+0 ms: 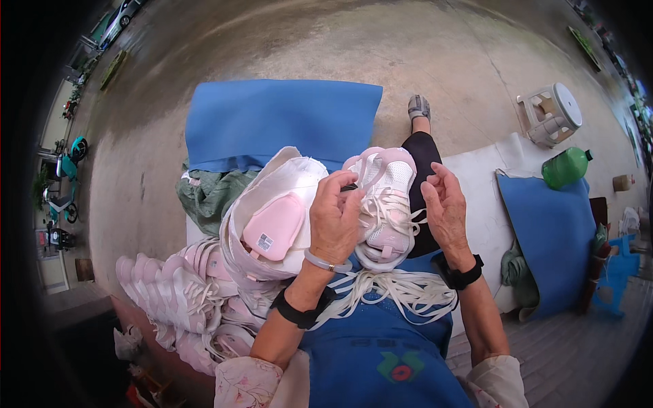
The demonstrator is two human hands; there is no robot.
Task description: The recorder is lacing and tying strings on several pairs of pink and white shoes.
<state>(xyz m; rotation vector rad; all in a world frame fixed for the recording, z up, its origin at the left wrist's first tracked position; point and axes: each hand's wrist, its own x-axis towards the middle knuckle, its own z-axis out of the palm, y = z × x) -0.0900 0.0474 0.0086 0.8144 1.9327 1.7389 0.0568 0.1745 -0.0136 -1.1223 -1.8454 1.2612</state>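
Observation:
A pale pink and white sneaker [388, 204] rests on my lap, its toe toward me and white laces threaded across its front. My left hand [337, 221] is at the shoe's left side with fingers bent in a pinch. Something small and dark shows at those fingertips, too little to name. To the right of the shoe is my right hand [445, 209], raised with curled fingers apart and nothing visible in them. A loose lace end sticks out from the shoe toward it. A bundle of white laces [388, 289] lies across my blue apron [367, 347].
Left of the shoe stands a pile of pink and white shoe parts with a pink insole [275, 228]. Many similar sneakers [180, 292] are stacked at lower left. A blue mat [282, 119] lies ahead. At right are a green bottle [566, 168] and a white stool [554, 112].

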